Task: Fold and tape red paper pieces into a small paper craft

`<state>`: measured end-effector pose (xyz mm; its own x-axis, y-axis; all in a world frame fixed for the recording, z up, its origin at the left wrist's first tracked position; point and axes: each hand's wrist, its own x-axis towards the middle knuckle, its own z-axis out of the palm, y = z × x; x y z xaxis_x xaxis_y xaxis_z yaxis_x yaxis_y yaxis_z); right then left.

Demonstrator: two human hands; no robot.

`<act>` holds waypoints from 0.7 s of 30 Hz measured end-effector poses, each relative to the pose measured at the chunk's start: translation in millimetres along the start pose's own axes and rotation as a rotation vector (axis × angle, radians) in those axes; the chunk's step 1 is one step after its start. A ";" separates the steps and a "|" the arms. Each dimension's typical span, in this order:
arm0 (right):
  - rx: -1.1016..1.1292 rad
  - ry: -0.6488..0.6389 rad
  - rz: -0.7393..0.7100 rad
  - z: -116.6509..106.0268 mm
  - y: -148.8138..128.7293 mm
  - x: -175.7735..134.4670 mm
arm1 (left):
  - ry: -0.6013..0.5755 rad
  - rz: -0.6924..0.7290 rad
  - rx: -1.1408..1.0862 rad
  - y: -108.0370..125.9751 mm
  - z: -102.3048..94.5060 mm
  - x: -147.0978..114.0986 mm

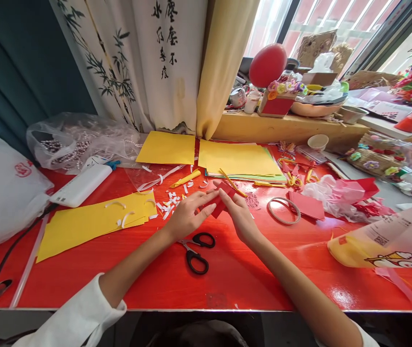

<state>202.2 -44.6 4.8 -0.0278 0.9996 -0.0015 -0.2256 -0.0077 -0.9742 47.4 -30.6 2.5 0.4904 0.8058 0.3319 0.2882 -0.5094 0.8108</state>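
Note:
A small folded piece of red paper [219, 210] is held above the table between my two hands. My left hand [190, 212] closes on its left side, fingertips and thumb against the paper. On the other side my right hand [239, 217] grips it, and the fingertips of both hands meet at the top. Parts of the paper are hidden by the fingers. A thin yellow strip [232, 182] shows just beyond the right fingers. Black-handled scissors [188, 260] lie on the table below my hands. White paper scraps [169, 205] are scattered beside my left hand.
Yellow sheets [93, 221] lie at left, with more yellow paper [231, 158] at the back. A tape roll [283, 222], red paper [309, 206] and a plastic cup [382, 241] are at right. A white power strip [83, 185] and plastic bags [3, 193] are far left.

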 end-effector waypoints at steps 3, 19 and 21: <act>0.005 -0.007 0.000 -1.9 -0.5 0.0 | -0.004 0.020 0.019 -2.0 1.1 0.4; -0.046 -0.289 0.002 -2.2 -1.6 -2.7 | -0.046 -0.233 -0.460 -0.1 -1.2 5.9; -0.051 -0.264 0.035 -0.6 -3.4 -3.6 | 0.003 -0.215 -0.497 1.1 -2.5 5.5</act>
<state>203.7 -48.1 8.0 -0.2894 0.9571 0.0168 -0.1706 -0.0342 -0.9848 48.4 -26.0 6.5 0.4610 0.8773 0.1338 -0.0419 -0.1291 0.9907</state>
